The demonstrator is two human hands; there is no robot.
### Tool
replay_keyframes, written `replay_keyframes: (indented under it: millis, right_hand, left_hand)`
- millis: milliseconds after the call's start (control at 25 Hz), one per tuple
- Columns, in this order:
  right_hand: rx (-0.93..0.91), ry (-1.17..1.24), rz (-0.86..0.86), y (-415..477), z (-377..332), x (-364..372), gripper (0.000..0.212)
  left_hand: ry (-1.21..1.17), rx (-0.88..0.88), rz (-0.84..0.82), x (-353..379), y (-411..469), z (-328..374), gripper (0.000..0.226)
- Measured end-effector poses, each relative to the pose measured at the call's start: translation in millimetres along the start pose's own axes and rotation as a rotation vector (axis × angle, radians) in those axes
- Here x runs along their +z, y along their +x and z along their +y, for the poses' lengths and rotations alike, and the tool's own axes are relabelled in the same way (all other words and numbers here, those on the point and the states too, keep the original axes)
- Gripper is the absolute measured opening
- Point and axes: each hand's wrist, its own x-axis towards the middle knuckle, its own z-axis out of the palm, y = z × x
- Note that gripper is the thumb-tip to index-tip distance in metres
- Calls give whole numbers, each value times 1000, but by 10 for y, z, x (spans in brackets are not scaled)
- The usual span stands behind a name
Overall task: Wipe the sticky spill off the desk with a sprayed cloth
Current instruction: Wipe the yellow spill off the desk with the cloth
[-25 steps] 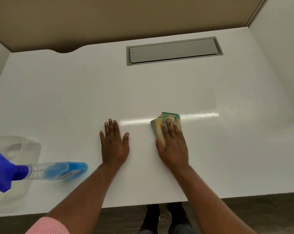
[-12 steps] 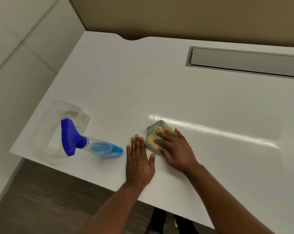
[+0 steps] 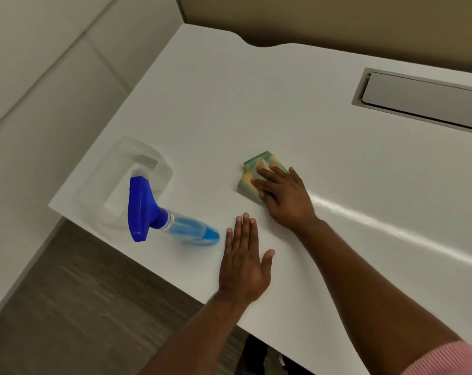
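Note:
A folded green and yellow cloth (image 3: 252,171) lies on the white desk (image 3: 270,109). My right hand (image 3: 283,196) presses flat on the cloth's near half, fingers spread over it. My left hand (image 3: 244,259) rests palm down on the bare desk near the front edge, fingers together, holding nothing. A spray bottle (image 3: 172,220) with a blue trigger head and blue liquid lies on its side just left of my left hand. No spill is visible on the surface.
A clear plastic tray (image 3: 113,180) sits at the desk's left corner, under the bottle's trigger head. A grey cable hatch (image 3: 424,98) is set into the desk at the back right. Partition walls stand left and behind; floor lies below the front edge.
The view has swung left, bringing the bottle and tray fully into sight. My right hand has pushed the cloth left and away from me; my left hand stays flat on the desk.

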Motion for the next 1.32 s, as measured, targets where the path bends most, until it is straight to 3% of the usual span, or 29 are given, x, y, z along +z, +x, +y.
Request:
replay_keyframes:
  millis: [120, 240, 480, 640, 720, 840, 960, 1120, 1320]
  right_hand:
    - [-101, 16, -98, -51, -226, 131, 40]
    - [-78, -57, -82, 79, -237, 110, 41]
    - [447, -167, 176, 145, 401, -341, 46]
    - [607, -160, 216, 84, 502, -476, 48]
    - [546, -146, 163, 117, 209, -338, 49]
    - [303, -127, 52, 0, -257, -12, 47]
    - [294, -106, 60, -49, -112, -54, 45]
    - [525, -167, 182, -187, 532, -501, 47]
    - [800, -200, 323, -666, 1128, -970, 47]
  left_hand:
    - [-2, -19, -5, 2, -2, 3, 75]
    - [18, -26, -14, -14, -6, 14, 75]
    - [9, -3, -41, -56, -5, 29, 75]
    - [2, -12, -41, -59, 7, 42, 75]
    - [0, -8, -40, -49, 1, 38, 75]
    - [5, -16, -60, -55, 14, 28, 76]
    - [19, -12, -88, -89, 14, 48, 76]
    - [-42, -20, -94, -173, 91, 104, 76]
    - [-106, 81, -24, -266, 836, 397, 74]
